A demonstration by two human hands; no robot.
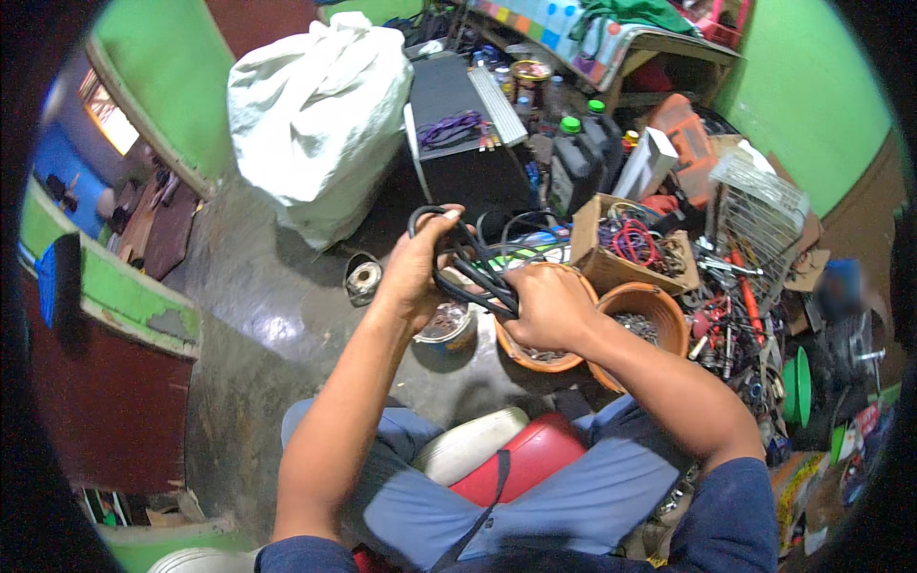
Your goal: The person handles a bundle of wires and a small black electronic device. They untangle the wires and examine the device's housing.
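The cable (468,267) running between the hands is showing black, and the two bowls (659,310) below it are glowing terracotta orange. The walls (812,86) are shining bright green — the big sack (315,115) is looking white, the cushion (525,458) red and cream.

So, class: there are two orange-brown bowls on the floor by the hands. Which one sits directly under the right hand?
The left bowl, mostly hidden beneath the right hand gripping the black cable. The other bowl sits further right, fully in view, with small metal bits inside.

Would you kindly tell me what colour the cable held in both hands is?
The cable is black, seen best in the head view.
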